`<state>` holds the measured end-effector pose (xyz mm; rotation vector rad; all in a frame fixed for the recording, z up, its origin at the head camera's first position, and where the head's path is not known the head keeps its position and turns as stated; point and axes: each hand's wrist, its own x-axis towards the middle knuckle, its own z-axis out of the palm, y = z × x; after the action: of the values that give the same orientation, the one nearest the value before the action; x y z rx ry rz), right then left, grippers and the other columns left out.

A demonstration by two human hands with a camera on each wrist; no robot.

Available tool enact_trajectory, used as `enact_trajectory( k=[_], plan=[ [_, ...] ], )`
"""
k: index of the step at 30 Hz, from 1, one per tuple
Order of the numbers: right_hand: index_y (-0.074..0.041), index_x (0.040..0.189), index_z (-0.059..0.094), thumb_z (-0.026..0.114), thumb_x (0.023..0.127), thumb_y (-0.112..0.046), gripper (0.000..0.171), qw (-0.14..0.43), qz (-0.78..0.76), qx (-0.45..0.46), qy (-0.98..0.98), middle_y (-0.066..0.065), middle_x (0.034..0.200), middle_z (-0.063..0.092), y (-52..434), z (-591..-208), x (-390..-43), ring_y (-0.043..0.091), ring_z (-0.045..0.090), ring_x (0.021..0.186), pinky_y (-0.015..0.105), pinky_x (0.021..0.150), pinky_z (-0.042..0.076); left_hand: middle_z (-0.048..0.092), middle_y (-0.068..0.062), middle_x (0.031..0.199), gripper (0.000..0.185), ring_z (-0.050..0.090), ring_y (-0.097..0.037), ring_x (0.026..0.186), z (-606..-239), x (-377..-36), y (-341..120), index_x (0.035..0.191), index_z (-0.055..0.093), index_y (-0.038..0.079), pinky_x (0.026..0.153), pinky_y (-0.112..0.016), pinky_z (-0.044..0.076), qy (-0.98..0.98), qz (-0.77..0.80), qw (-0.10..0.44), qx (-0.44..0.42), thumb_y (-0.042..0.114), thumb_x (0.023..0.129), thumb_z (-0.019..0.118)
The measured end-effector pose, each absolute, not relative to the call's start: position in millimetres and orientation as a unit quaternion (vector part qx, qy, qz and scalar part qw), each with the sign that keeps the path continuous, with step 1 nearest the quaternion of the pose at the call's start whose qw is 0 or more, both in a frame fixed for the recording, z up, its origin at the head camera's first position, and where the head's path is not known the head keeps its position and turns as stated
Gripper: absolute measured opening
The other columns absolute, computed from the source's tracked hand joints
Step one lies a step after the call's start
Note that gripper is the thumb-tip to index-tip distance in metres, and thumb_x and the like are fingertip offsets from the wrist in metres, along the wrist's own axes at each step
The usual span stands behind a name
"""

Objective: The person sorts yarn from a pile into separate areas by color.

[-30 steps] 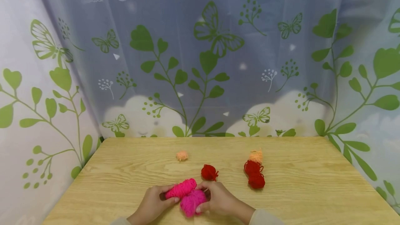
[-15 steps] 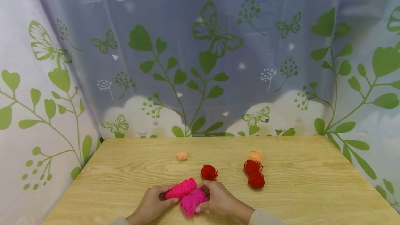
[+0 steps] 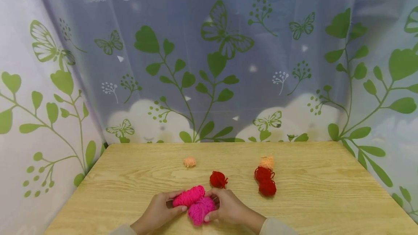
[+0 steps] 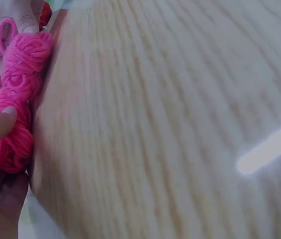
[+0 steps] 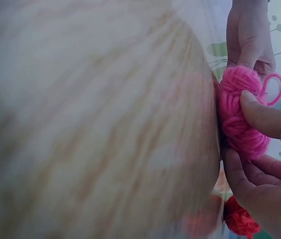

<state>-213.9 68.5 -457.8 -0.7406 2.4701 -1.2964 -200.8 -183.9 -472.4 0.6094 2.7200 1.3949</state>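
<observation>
Near the table's front, my left hand [image 3: 159,209] grips a hot-pink yarn bundle [image 3: 188,196], oblong and slanting up to the right. My right hand [image 3: 231,206] holds a rounder magenta-pink yarn ball [image 3: 201,211] between thumb and fingers. The two bundles touch each other. In the left wrist view the left thumb lies across the hot-pink bundle [image 4: 12,142]. A loose loop sticks out from the magenta-pink ball [image 5: 245,112] in the right wrist view. Just beyond the right fingertips lies a small red yarn ball [image 3: 218,179].
Two joined red lumps of yarn [image 3: 266,181] lie to the right, against an orange yarn bundle [image 3: 267,162] behind them. A small peach yarn ball [image 3: 189,161] sits farther back. A printed curtain [image 3: 209,64] hangs behind the wooden table [image 3: 326,191].
</observation>
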Motion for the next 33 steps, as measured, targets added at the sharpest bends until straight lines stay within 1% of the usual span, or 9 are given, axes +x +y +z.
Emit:
enact_trajectory(
  k=[3,7,11,17,23,28,33],
  plan=[
    [-0.005,0.111,0.064,0.087,0.068,-0.017,0.050,0.124,-0.443,-0.258,0.850,0.001,0.100,0.066,69,-458,-213,0.015,0.062,0.090,0.027,0.079,0.051,0.064,-0.020,0.120,0.058,0.064,-0.026,0.106,-470,-203,-183,0.124,0.061,-0.007,0.081,-0.022,0.054,0.867,0.459,0.024,0.191,0.031,0.082,0.076],
    [-0.005,0.111,0.064,0.087,0.068,-0.017,0.050,0.128,-0.444,-0.254,0.850,0.000,0.099,0.066,70,-458,-213,0.013,0.061,0.089,0.027,0.079,0.051,0.062,-0.023,0.122,0.059,0.064,-0.034,0.106,-465,-209,-183,0.124,0.059,-0.009,0.082,-0.028,0.055,0.860,0.473,0.032,0.188,0.031,0.083,0.075],
    [-0.005,0.111,0.064,0.087,0.069,-0.017,0.050,0.135,-0.446,-0.248,0.849,-0.001,0.099,0.065,70,-459,-213,0.012,0.061,0.090,0.027,0.080,0.051,0.060,-0.025,0.124,0.056,0.062,-0.039,0.108,-456,-218,-183,0.124,0.060,-0.008,0.085,-0.034,0.054,0.860,0.475,0.023,0.184,0.029,0.085,0.074],
    [-0.004,0.112,0.065,0.087,0.069,-0.016,0.050,0.133,-0.450,-0.254,0.846,-0.001,0.099,0.066,71,-460,-213,0.011,0.060,0.090,0.026,0.080,0.051,0.061,-0.022,0.125,0.051,0.061,-0.039,0.111,-438,-235,-183,0.123,0.062,-0.005,0.088,-0.041,0.053,0.871,0.461,-0.015,0.169,0.025,0.084,0.075],
    [-0.003,0.113,0.065,0.087,0.069,-0.017,0.051,0.134,-0.448,-0.255,0.846,-0.001,0.099,0.066,71,-458,-212,0.010,0.061,0.089,0.024,0.079,0.051,0.062,-0.018,0.126,0.048,0.060,-0.037,0.112,-428,-256,-182,0.123,0.064,-0.001,0.089,-0.040,0.053,0.880,0.448,-0.045,0.152,0.022,0.083,0.076],
    [-0.004,0.114,0.066,0.086,0.070,-0.019,0.051,0.138,-0.443,-0.251,0.849,-0.003,0.099,0.066,70,-458,-213,0.007,0.060,0.089,0.023,0.079,0.051,0.061,-0.019,0.126,0.049,0.059,-0.036,0.114,-425,-271,-180,0.125,0.062,-0.001,0.090,-0.043,0.052,0.891,0.423,-0.066,0.151,0.018,0.082,0.077],
    [-0.005,0.114,0.066,0.086,0.070,-0.019,0.050,0.136,-0.443,-0.257,0.848,-0.004,0.100,0.067,71,-458,-213,0.006,0.060,0.090,0.023,0.079,0.050,0.059,-0.021,0.128,0.048,0.056,-0.038,0.117,-426,-285,-180,0.125,0.062,-0.002,0.091,-0.046,0.051,0.903,0.392,-0.074,0.157,0.014,0.083,0.076]
  ],
)
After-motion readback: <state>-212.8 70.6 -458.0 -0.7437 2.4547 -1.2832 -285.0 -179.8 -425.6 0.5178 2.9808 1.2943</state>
